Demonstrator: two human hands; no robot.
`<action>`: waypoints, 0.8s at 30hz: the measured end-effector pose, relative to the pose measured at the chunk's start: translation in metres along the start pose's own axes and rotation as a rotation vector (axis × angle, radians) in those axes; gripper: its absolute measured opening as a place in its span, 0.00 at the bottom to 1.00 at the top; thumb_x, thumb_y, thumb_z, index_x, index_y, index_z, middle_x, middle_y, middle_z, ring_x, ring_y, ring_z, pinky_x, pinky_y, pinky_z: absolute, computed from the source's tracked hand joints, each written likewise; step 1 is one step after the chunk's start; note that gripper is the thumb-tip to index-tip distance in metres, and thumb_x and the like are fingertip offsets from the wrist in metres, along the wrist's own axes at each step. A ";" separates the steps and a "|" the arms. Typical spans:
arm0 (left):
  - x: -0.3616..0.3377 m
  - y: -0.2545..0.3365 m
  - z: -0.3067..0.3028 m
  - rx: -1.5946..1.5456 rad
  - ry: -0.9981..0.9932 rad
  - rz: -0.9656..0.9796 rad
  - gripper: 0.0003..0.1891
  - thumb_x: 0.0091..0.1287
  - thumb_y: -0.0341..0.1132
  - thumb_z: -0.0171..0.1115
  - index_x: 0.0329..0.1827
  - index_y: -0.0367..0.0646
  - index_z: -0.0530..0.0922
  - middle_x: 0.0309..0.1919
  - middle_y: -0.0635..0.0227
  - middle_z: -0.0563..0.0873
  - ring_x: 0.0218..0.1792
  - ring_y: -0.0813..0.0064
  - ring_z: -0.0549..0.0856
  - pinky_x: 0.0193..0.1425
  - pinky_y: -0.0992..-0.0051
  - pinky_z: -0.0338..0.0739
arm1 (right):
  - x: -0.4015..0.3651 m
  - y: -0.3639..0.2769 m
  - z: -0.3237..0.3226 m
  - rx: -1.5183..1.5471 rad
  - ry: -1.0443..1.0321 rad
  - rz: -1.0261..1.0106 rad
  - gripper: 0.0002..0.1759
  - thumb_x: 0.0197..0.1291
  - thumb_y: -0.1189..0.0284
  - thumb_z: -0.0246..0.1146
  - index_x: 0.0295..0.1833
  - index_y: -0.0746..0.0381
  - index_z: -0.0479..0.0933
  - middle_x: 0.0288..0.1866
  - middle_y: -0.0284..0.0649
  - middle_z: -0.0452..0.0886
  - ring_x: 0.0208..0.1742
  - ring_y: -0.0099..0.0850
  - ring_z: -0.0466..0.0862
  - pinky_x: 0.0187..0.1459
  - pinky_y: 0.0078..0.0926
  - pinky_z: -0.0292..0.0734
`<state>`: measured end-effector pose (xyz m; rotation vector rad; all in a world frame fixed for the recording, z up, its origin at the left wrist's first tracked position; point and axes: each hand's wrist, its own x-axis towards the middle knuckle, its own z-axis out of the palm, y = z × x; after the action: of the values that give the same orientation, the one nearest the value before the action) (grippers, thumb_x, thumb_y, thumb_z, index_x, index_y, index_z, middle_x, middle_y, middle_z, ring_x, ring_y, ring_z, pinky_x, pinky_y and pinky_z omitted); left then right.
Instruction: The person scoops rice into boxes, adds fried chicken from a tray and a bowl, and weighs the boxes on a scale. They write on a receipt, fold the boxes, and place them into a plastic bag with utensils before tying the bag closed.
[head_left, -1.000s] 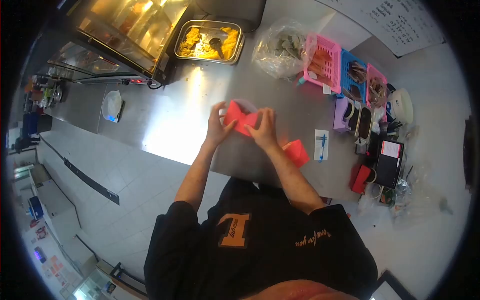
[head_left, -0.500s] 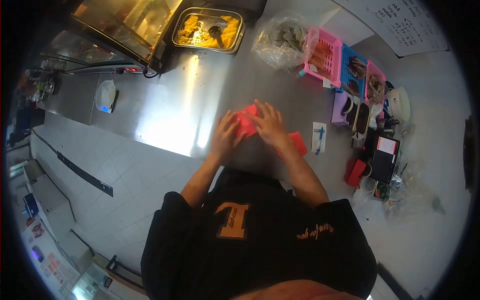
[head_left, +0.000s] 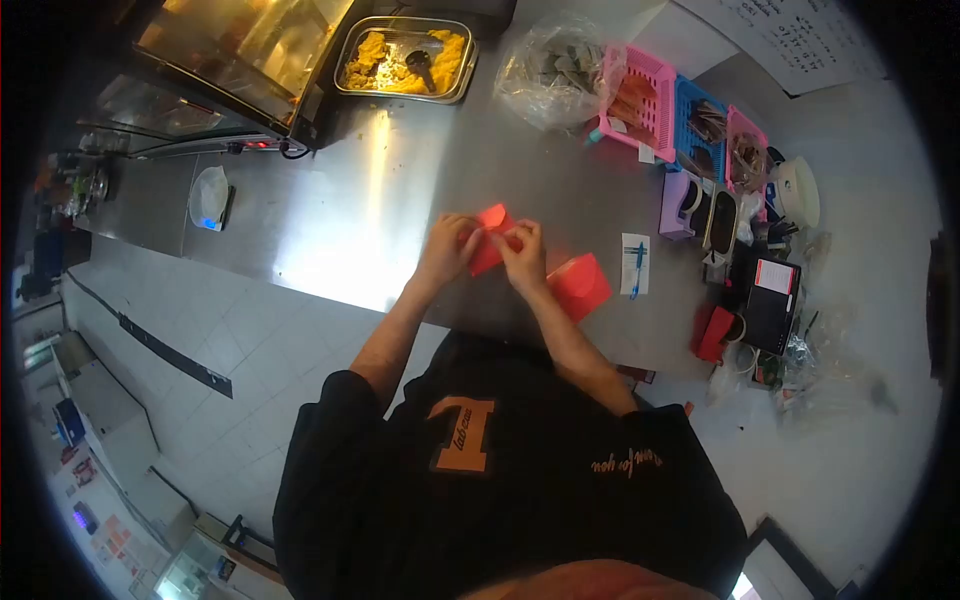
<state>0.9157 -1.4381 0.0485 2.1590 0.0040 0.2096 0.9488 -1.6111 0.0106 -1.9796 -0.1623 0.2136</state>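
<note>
Between my hands on the steel counter is a red paper envelope (head_left: pixel 487 261), its pointed upper end showing past my fingers. My left hand (head_left: pixel 447 250) grips the left side, fingers bent over the paper. From the other side my right hand (head_left: pixel 525 260) pinches it near the middle, thumb and fingertips together. The fingertips of both hands almost meet, and they hide part of the paper. A second red envelope (head_left: pixel 580 286) lies on the counter just right of my right wrist.
A slip with a blue pen (head_left: pixel 637 270) lies to the right. Pink (head_left: pixel 662 105) and blue baskets stand farther back beside a plastic bag (head_left: pixel 550 85). A metal tray (head_left: pixel 405 97) of yellow food sits by the glass display case. A tablet (head_left: pixel 770 310) is at far right.
My fingers have drawn in from lying spread on the envelope to pinching it. My right hand and forearm have shifted left and down, uncovering more of the second envelope.
</note>
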 end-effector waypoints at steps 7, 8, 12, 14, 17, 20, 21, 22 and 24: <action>-0.007 -0.006 0.001 -0.042 0.003 -0.036 0.07 0.64 0.30 0.67 0.42 0.38 0.84 0.48 0.60 0.86 0.49 0.60 0.84 0.55 0.66 0.78 | -0.005 0.001 0.011 0.011 0.176 -0.148 0.12 0.62 0.67 0.67 0.41 0.64 0.76 0.57 0.49 0.72 0.61 0.45 0.73 0.61 0.43 0.68; -0.006 -0.007 0.002 -0.060 0.009 -0.074 0.07 0.64 0.30 0.67 0.42 0.38 0.84 0.48 0.59 0.86 0.48 0.61 0.85 0.54 0.66 0.78 | -0.006 0.006 0.019 -0.020 0.224 -0.204 0.11 0.64 0.68 0.64 0.45 0.64 0.75 0.58 0.50 0.71 0.61 0.47 0.72 0.61 0.44 0.68; -0.006 -0.010 0.008 -0.306 -0.027 -0.299 0.09 0.61 0.30 0.67 0.42 0.36 0.83 0.48 0.55 0.86 0.43 0.61 0.86 0.51 0.66 0.81 | -0.008 0.001 0.042 -0.094 0.469 -0.267 0.13 0.71 0.71 0.54 0.56 0.63 0.69 0.60 0.53 0.71 0.62 0.50 0.71 0.62 0.48 0.66; -0.009 -0.015 0.010 -0.253 -0.012 -0.285 0.10 0.62 0.30 0.66 0.44 0.35 0.83 0.50 0.54 0.85 0.42 0.63 0.87 0.50 0.67 0.81 | -0.004 0.002 0.046 -0.048 0.494 -0.225 0.13 0.71 0.71 0.53 0.58 0.64 0.68 0.61 0.53 0.71 0.63 0.50 0.71 0.62 0.49 0.66; -0.011 -0.022 0.012 -0.137 -0.100 -0.280 0.13 0.62 0.30 0.64 0.48 0.35 0.82 0.51 0.54 0.85 0.45 0.65 0.87 0.51 0.70 0.80 | -0.004 0.002 0.048 0.001 0.476 -0.176 0.15 0.72 0.70 0.53 0.60 0.63 0.68 0.63 0.53 0.69 0.65 0.50 0.69 0.62 0.51 0.66; -0.004 -0.018 0.011 -0.346 -0.004 -0.365 0.14 0.65 0.32 0.61 0.51 0.34 0.80 0.48 0.55 0.85 0.45 0.67 0.86 0.51 0.72 0.79 | -0.012 -0.004 0.046 -0.198 0.391 -0.188 0.17 0.72 0.68 0.53 0.62 0.62 0.67 0.66 0.54 0.66 0.66 0.50 0.68 0.62 0.52 0.65; -0.003 -0.017 0.010 -0.398 -0.013 -0.390 0.15 0.66 0.33 0.60 0.53 0.34 0.78 0.50 0.55 0.84 0.47 0.67 0.85 0.53 0.71 0.78 | -0.016 -0.005 0.045 -0.305 0.355 -0.195 0.18 0.72 0.67 0.53 0.63 0.62 0.67 0.67 0.54 0.64 0.67 0.50 0.67 0.62 0.53 0.64; -0.002 -0.016 0.009 -0.452 -0.021 -0.415 0.16 0.67 0.34 0.59 0.55 0.34 0.77 0.52 0.55 0.83 0.50 0.67 0.83 0.55 0.71 0.77 | -0.017 -0.003 0.044 -0.268 0.321 -0.202 0.21 0.70 0.65 0.56 0.64 0.62 0.66 0.68 0.55 0.63 0.68 0.52 0.65 0.64 0.54 0.63; -0.002 -0.018 0.008 -0.546 0.055 -0.442 0.19 0.70 0.37 0.58 0.59 0.36 0.73 0.56 0.56 0.80 0.56 0.66 0.79 0.59 0.69 0.74 | -0.018 0.003 0.040 -0.196 0.259 -0.219 0.28 0.66 0.62 0.63 0.67 0.62 0.65 0.70 0.56 0.60 0.72 0.55 0.61 0.66 0.58 0.61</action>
<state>0.9166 -1.4347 0.0294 1.5606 0.4055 0.0070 0.9225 -1.5805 -0.0062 -2.1437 -0.2373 -0.2073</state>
